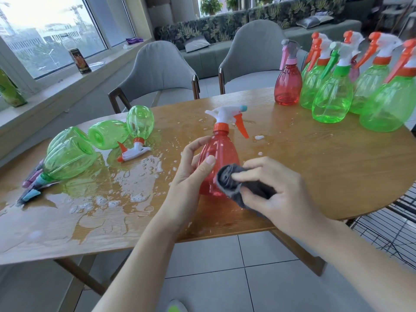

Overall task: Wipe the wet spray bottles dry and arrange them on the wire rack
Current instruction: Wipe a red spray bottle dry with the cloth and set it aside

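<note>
A red spray bottle (221,152) with a white and orange trigger head stands upright near the table's front middle. My left hand (191,167) grips its body from the left. My right hand (274,194) holds a dark grey cloth (234,183) bunched against the bottle's lower right side. Several green bottles (72,158) lie on their sides in a puddle at the left. Upright at the far right stand a red bottle (288,84) and several green bottles (333,97). A black wire rack (396,224) shows past the table's right edge, low down.
The wooden table (326,172) is wet with puddles and droplets (126,194) across its left half; its right half looks dry. Two grey chairs (162,70) stand behind it. A window sill with a dark can (80,61) runs along the left.
</note>
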`<state>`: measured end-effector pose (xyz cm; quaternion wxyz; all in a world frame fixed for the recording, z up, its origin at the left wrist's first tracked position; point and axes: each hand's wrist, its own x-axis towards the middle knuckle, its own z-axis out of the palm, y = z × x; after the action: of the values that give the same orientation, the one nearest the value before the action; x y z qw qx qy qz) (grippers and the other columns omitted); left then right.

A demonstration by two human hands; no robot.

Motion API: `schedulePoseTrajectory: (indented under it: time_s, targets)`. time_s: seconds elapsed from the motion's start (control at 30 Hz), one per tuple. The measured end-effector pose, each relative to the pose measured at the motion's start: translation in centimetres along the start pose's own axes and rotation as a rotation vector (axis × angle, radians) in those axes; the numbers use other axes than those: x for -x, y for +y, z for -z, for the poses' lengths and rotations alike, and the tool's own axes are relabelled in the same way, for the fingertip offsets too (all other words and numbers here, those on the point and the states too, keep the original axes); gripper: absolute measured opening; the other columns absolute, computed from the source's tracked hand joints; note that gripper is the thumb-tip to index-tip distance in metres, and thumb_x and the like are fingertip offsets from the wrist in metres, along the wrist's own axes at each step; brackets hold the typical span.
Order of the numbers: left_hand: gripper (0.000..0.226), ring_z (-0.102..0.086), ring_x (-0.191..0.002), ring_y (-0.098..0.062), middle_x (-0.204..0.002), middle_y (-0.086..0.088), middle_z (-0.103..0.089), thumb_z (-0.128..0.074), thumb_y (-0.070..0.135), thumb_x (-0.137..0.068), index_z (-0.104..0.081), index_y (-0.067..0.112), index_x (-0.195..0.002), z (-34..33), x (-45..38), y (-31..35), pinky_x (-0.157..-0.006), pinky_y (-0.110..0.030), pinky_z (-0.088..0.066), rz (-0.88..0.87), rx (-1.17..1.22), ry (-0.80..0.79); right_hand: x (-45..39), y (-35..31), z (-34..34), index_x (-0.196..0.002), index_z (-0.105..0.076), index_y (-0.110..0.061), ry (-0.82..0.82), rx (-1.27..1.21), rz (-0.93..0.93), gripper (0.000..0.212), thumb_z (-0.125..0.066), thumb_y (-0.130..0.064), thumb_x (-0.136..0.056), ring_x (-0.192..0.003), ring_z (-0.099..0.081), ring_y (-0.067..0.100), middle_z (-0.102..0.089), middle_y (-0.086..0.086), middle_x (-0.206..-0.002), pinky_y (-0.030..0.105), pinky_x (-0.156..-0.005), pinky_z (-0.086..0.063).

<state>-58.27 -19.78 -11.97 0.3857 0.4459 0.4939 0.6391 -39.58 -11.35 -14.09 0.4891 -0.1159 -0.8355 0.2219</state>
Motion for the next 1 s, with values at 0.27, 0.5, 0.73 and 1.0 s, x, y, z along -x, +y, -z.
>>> schedulePoseTrajectory:
  time_s: [0.27, 0.5, 0.73, 1.0]
  targets:
    - [0.039, -0.073, -0.108, -0.032, -0.128, -0.011, -0.073, -0.062, 0.036, -0.107, -0.053, 0.034, -0.145, 0.1, 0.0, 0.2, -0.093, -0.045, -0.058, -0.011, -0.056, 0.037, 1.1, -0.2, -0.3, -0.105, -0.078, -0.006, -0.105, 0.169, 0.197, 0.015, -0.07, -0.003, -0.093, -0.097, -0.068, 0.019, -0.068, 0.009, -0.106, 0.025, -0.088, -0.054]
    - [0.038, -0.074, -0.107, -0.031, -0.128, -0.011, -0.073, -0.055, 0.03, -0.106, -0.055, 0.034, -0.144, 0.9, 0.3, 0.1, -0.083, -0.038, -0.061, -0.027, -0.067, 0.002, 0.4, 0.0, 0.1, -0.106, -0.078, -0.009, 0.012, 0.106, 0.01, 0.023, -0.074, -0.004, -0.084, -0.101, -0.064, 0.006, -0.07, 0.005, -0.107, 0.01, -0.088, -0.049]
    - [0.04, -0.064, -0.129, -0.042, -0.146, -0.01, -0.063, -0.048, 0.018, -0.109, -0.055, 0.029, -0.148, 0.9, 0.9, -0.2, -0.106, -0.061, -0.053, -0.026, -0.114, -0.135, -2.4, 0.4, 0.4, -0.115, -0.077, -0.006, 0.282, 0.115, -0.143, 0.023, -0.072, -0.002, -0.093, -0.103, -0.069, 0.011, -0.074, 0.003, -0.111, 0.02, -0.093, -0.052]
    - [0.045, -0.065, -0.128, -0.041, -0.139, -0.011, -0.069, -0.041, 0.025, -0.104, -0.062, 0.033, -0.142, -0.7, 0.6, -0.2, -0.108, -0.066, -0.051, -0.021, -0.033, 0.029, -1.2, -0.4, -0.6, -0.112, -0.078, -0.007, 0.246, 0.048, -0.15, 0.023, -0.073, -0.003, -0.09, -0.103, -0.068, 0.008, -0.073, 0.001, -0.11, 0.015, -0.092, -0.048]
